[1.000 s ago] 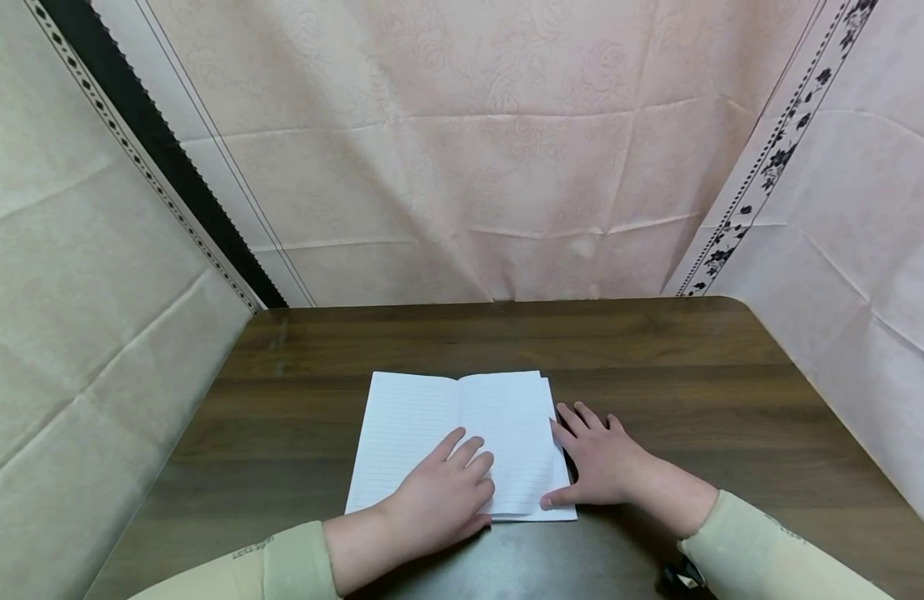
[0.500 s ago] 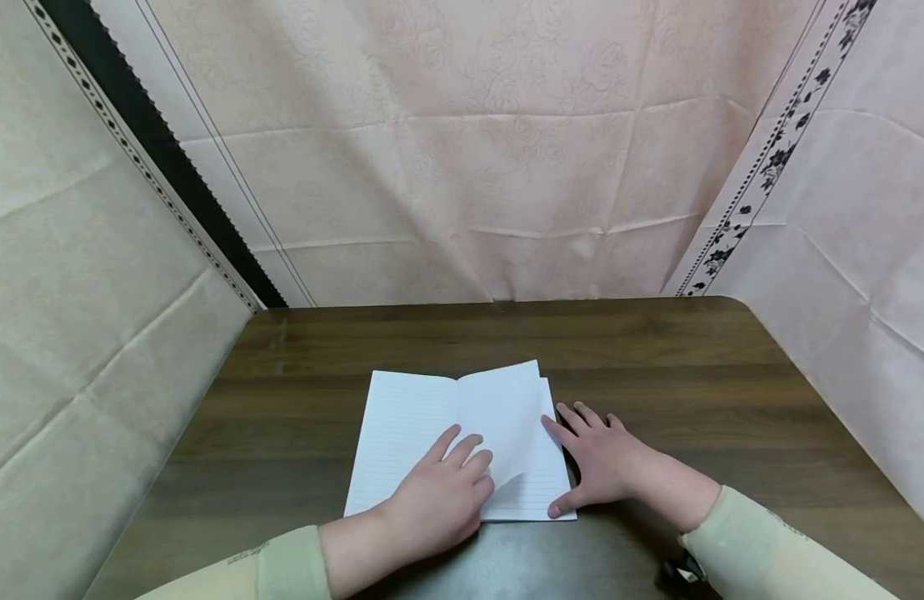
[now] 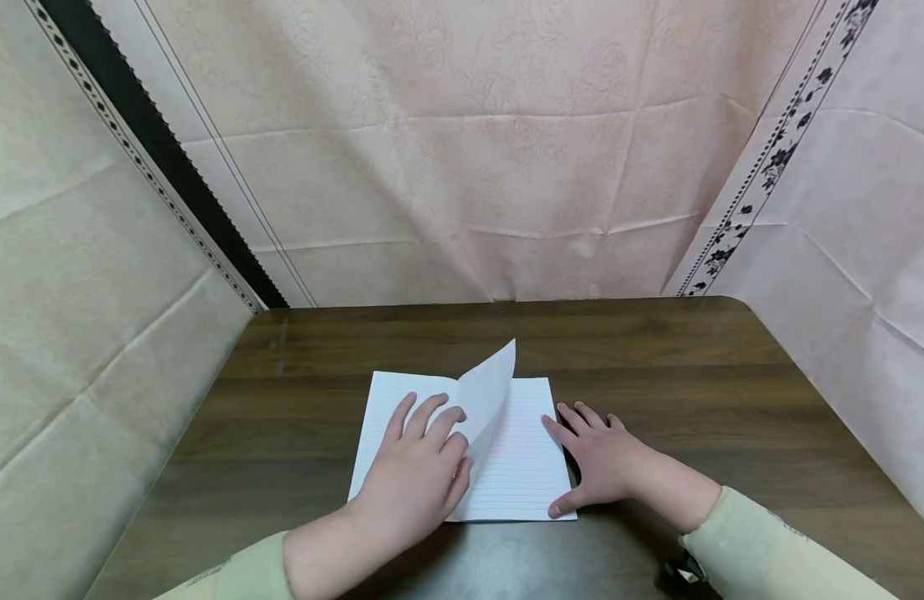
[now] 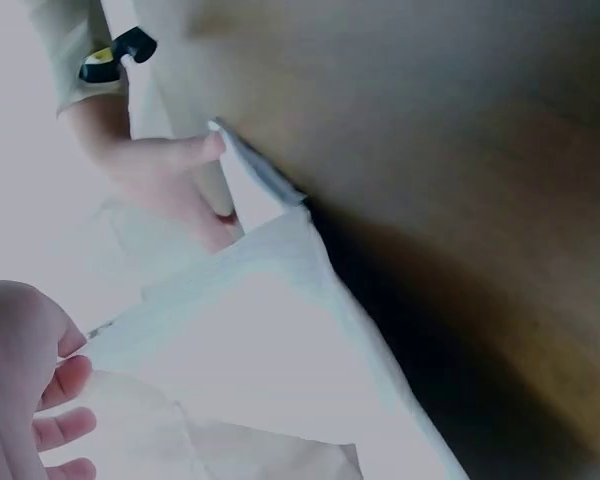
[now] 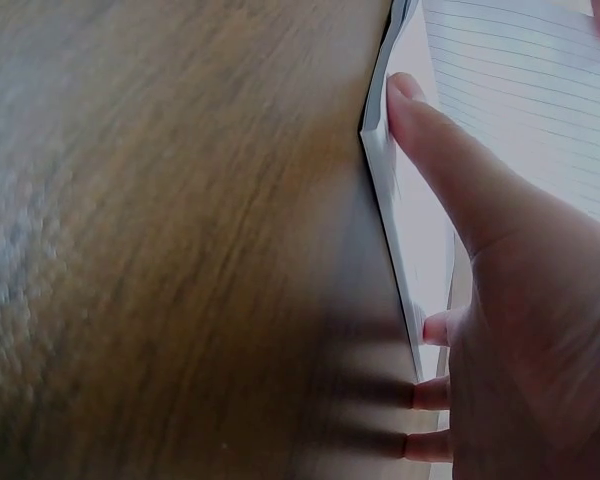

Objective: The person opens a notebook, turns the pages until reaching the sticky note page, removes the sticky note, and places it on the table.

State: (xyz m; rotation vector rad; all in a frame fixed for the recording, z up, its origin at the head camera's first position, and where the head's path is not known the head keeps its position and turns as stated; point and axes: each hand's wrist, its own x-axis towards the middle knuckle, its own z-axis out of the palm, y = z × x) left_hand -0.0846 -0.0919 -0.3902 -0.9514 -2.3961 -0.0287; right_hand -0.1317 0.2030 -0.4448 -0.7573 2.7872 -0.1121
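Note:
An open lined notebook lies on the wooden table, one of its pages raised and curving near the centre fold. At that page's lower edge my left hand pinches it between thumb and index finger, the other fingers spread over the left side. In the left wrist view, the lifted page slopes away from the fingers. My right hand rests at the notebook's right edge. Its thumb presses the lower right corner, while the other fingers extend along the side, some touching the table.
The dark wooden table extends around the notebook. Pale cloth hangs behind it and on both sides. A small black device sits at the right wrist.
My left hand has moved leftward with the page, lifting it off the right side and uncovering the lined sheet beneath. My right hand has stayed almost still, its thumb shifting slightly onto the corner.

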